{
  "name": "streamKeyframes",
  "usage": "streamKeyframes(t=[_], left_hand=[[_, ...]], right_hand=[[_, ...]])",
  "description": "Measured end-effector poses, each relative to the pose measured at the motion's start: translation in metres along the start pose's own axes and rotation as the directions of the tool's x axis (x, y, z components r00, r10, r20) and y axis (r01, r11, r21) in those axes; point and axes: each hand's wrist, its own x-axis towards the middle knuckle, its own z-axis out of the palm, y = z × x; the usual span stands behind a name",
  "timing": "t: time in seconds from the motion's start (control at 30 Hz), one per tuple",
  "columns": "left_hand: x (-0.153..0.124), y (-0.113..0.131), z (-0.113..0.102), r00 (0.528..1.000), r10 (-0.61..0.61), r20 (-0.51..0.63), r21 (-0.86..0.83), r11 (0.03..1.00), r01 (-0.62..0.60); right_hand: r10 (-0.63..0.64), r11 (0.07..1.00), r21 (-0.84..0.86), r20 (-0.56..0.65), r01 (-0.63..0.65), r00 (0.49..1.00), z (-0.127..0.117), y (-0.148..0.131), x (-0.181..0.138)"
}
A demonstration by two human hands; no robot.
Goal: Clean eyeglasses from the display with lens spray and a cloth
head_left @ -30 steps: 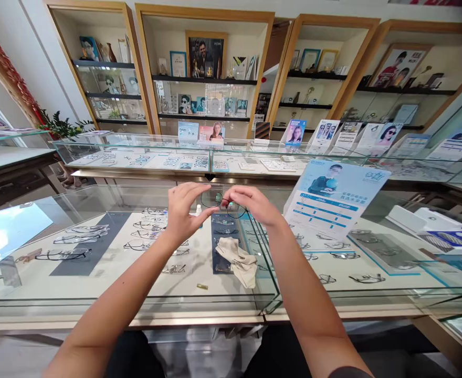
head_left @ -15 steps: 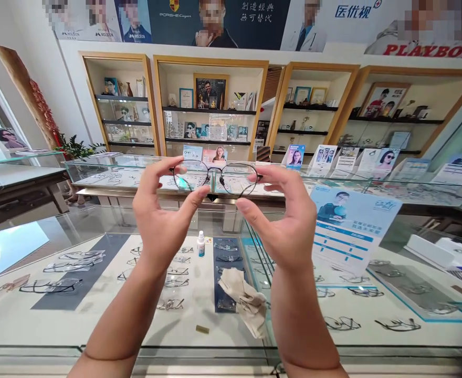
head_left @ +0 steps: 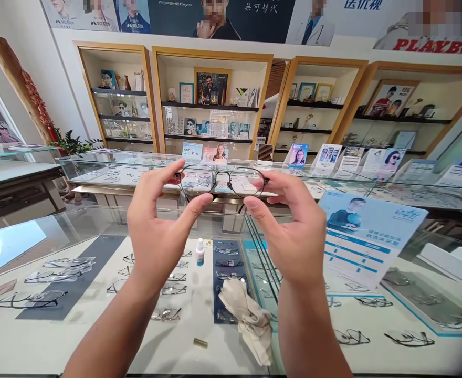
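Note:
A pair of thin, dark-rimmed round eyeglasses (head_left: pixel 223 172) is held up in front of me, over the glass counter. My left hand (head_left: pixel 156 226) pinches its left end, fingers at the outer rim and thumb below the left lens. At the other end, my right hand (head_left: pixel 297 231) grips near the hinge, with its thumb under the right lens. The temples are mostly hidden behind the lenses and fingers. Lower down, a crumpled beige cloth (head_left: pixel 249 323) lies on the counter near my right forearm. A small white spray bottle (head_left: pixel 200 253) stands upright between my forearms.
Rows of eyeglass frames are displayed in the glass counter (head_left: pixel 108 346). A blue-and-white sign (head_left: pixel 367 239) stands right of my right hand. Farther back are another display counter (head_left: pixel 105 176) with several cards and wood-framed wall shelves (head_left: pixel 213 51). A small gold-coloured piece (head_left: pixel 200 343) lies near the front.
My view has shifted slightly, so the wall posters sit higher and the counter items appear larger. The eyeglasses have moved a little right and down in view, still held by both hands.

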Motion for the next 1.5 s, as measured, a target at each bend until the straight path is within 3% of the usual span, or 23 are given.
streamKeyframes(t=[0.27,0.67,1.13,1.5], left_hand=[[-0.001,-0.004,0.003,0.997,-0.074,-0.031,-0.075,0.995,0.071],[-0.001,-0.005,0.003,0.995,-0.007,-0.104,0.000,1.000,0.007],[-0.002,0.000,0.004,0.995,0.008,-0.100,0.036,0.999,-0.004],[-0.003,0.002,0.006,0.991,0.070,-0.113,0.064,0.996,-0.063]], right_hand=[[0.052,0.998,0.038,-0.034,-0.050,0.998,0.003,0.001,0.000],[0.020,1.000,-0.001,-0.106,-0.020,0.994,0.016,-0.003,-0.010],[-0.023,0.998,-0.060,-0.129,0.016,0.991,0.014,-0.008,-0.010],[0.098,0.995,-0.016,-0.101,-0.100,0.990,0.020,-0.011,-0.011]])
